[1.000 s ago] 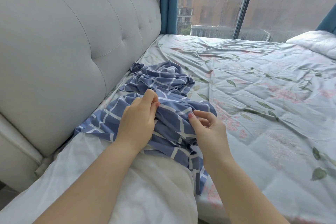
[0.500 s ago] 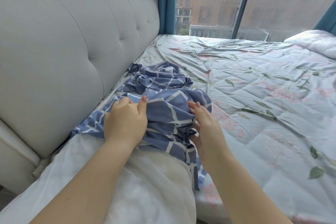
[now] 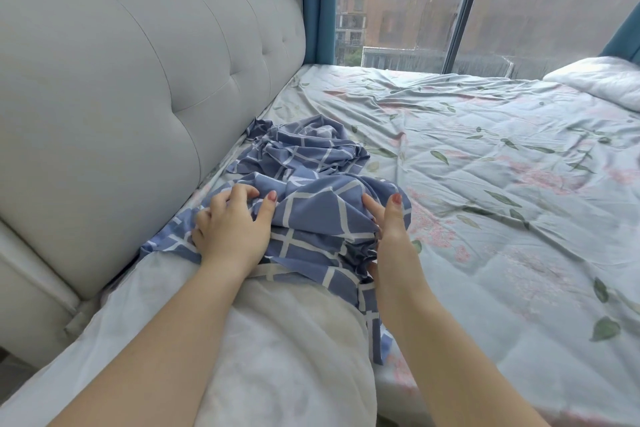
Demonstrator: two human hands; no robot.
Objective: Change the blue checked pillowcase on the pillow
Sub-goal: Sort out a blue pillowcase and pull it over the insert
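step: working blue checked pillowcase [image 3: 311, 218] on white pillow [image 3: 277, 357], on or off unclear | where: bunched over pillow's far end beside headboard [image 3: 104, 114], rest heaped on floral bedsheet [image 3: 485, 218] | left hand [image 3: 230, 229]: fingers curled into gathered cloth | right hand [image 3: 388, 229]: pinches side fold | tip: move both sides evenly, don't snag corners

The pillowcase [image 3: 311, 218] is covering the far end of the pillow [image 3: 277, 340], just beyond the fingers. On the left hand [image 3: 230, 225], fingertips are lying buried in folds; on the right hand [image 3: 388, 229], the lower fingers are hiding beneath the bunched cloth. Behind the fingers, the view's bottom edge is cutting off both forearms [image 3: 450, 357] and the pillow.
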